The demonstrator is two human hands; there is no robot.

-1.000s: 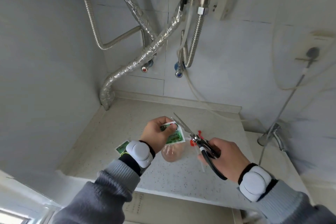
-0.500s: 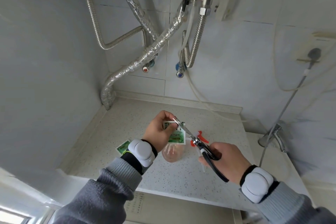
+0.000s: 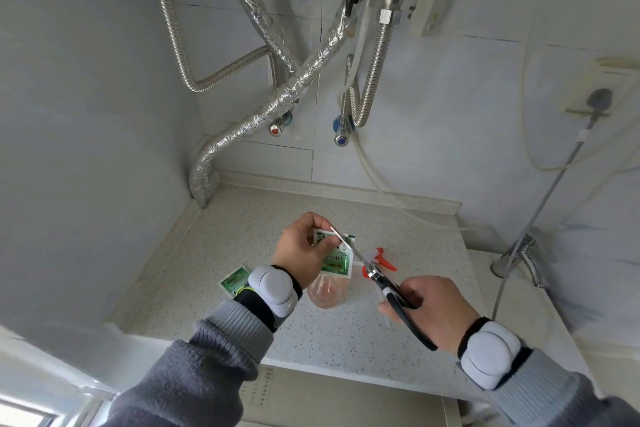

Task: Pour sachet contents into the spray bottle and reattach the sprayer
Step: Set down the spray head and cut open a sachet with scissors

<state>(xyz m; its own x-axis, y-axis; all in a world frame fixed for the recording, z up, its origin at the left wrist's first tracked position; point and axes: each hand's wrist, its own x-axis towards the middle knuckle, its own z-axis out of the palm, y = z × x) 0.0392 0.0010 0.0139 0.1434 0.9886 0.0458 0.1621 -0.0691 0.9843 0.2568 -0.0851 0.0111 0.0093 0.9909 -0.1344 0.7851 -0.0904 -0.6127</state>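
Head cam: L hand [image 3: 304, 246] pinches green-white sachet [image 3: 337, 258] by its upper-left corner, held above spray bottle [image 3: 327, 291], which sits on speckled counter [image 3: 242, 218]. R hand [image 3: 433, 312] closed around black handles of scissors [image 3: 377, 276]; blades cross sachet top edge. Red-white sprayer [image 3: 379, 258] lies on counter just behind scissors, off the bottle. Second sachet [image 3: 233, 281] flat on counter beside L wrist.
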